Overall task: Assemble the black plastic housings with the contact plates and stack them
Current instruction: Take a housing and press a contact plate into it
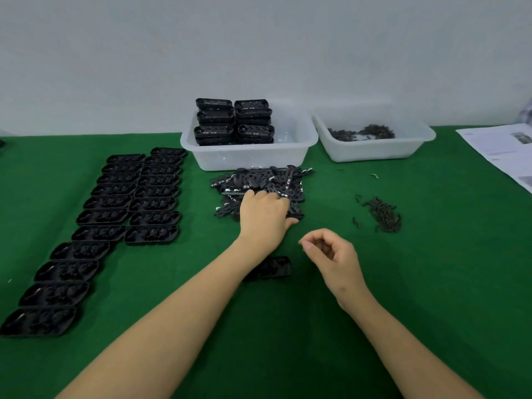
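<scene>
Twenty black housings (123, 203) are lying in two rows; left hand (263, 216) is resting spread on the contact plates (259, 182); right hand (331, 254) is hovering, loosely curled, holding nothing.

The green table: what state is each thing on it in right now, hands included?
Left hand: fingers spread on the loose pile of black contact plates.
Right hand: loosely curled, seemingly holding nothing.
Single black plastic housing: flat, partly under the left forearm.
Rows of black housings: laid out flat.
Left clear plastic bin: holds stacked housings.
Right clear bin: holds small dark parts.
</scene>
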Motion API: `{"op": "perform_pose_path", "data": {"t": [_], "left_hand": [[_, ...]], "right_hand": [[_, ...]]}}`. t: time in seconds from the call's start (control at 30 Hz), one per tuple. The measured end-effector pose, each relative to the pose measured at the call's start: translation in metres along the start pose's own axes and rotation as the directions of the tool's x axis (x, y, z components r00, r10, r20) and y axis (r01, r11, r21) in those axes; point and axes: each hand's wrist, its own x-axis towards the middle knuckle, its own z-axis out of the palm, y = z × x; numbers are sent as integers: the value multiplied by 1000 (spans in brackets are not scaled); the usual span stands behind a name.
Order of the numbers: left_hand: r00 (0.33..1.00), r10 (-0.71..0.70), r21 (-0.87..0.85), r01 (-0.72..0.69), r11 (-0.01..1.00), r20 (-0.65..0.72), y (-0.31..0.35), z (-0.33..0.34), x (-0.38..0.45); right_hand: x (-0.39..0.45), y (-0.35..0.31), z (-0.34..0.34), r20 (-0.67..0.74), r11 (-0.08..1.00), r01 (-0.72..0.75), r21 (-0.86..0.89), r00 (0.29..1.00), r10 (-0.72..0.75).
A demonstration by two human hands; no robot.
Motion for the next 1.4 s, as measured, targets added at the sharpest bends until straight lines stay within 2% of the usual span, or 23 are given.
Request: {"op": "perform_pose_path", "data": {"t": [0.13,0.4,0.5,0.63,0.73,0.8,0.9,1.0,1.03,1.1,1.17,1.2,1.27,1.3,1.33,1.37,1.4], "left_hand": [[997,-20,-11,20,1000,69,-8,-5,0],[973,-6,-266,70,961,232,-28,-20,-7],[970,59,-256,3,967,234,-30,-29,-6],[935,157,-225,-86,971,318,-36,-51,-1],[950,225,-231,-174,957,217,-37,-63,-10],[958,281,-167,-268,949,58,-35,-66,-23],[896,387,-49,-406,912,-216,-31,-68,-41],[872,374,-25,-402,915,-314,-34,-69,-49],[894,339,-95,-380,920,-292,-37,-70,-51],[959,230,-389,-277,879,-164,-42,-74,-54],[989,146,-687,-110,718,-5,-46,-76,-57],[992,118,-756,-44,653,44,-47,-75,-58],[988,83,-828,64,558,133,-50,-72,-59],[984,67,-849,109,516,168,-51,-71,-60],[982,49,-862,138,487,184,-52,-69,-61],[981,32,-865,152,478,189,-53,-68,-63],[980,25,-862,163,479,199,-55,-67,-65]], "right_hand": [[0,0,0,6,1000,-4,1,1000,4],[1,-3,2,38,992,40,-117,999,-36],[2,-4,2,38,991,30,-134,999,-26],[2,-6,4,27,981,35,-192,999,-30],[4,-16,5,2,986,34,-161,999,-34],[7,-26,6,27,998,11,-68,1000,-9],[12,-37,11,81,999,-53,-1,995,53],[14,-44,16,110,983,-87,165,992,69],[14,-45,15,124,971,-76,225,991,49],[14,-47,12,157,947,-47,319,988,-4],[12,-46,10,196,936,-30,352,980,-42],[11,-45,10,211,935,-27,354,976,-52],[9,-41,9,230,948,-19,318,972,-58],[9,-39,7,244,970,1,245,968,-63],[8,-36,4,270,994,46,99,960,-71],[7,-31,2,310,986,112,-120,948,-70],[5,-25,0,352,916,195,-351,934,-64]]}}
